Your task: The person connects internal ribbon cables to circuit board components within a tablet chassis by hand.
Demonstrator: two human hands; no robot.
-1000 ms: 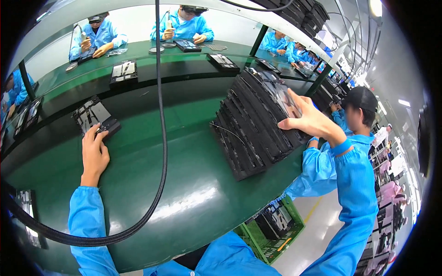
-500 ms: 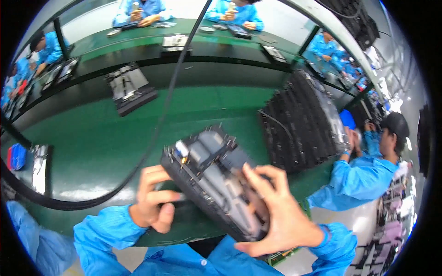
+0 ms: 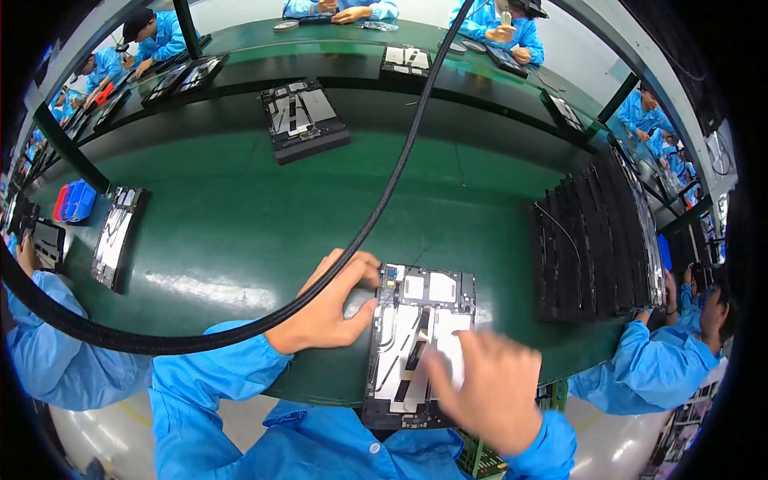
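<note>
The opened tablet at lower centre reaches past the near edge of the green bench, which spreads above; its long axis runs nearly up-down. The left hand, loosely parted, borders its left side; the right hand blurs over it, grip unclear.

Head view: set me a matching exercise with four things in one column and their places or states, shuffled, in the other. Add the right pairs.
Things
1. Left hand
2. Right hand
3. Stack of black units
4. Blue bin

Places and states
A. Beside a red bin
B. At the left edge of the near device
C. On the right side of the green table
D. Blurred, over the device's lower right part

Pairs: 1-B, 2-D, 3-C, 4-A
</note>
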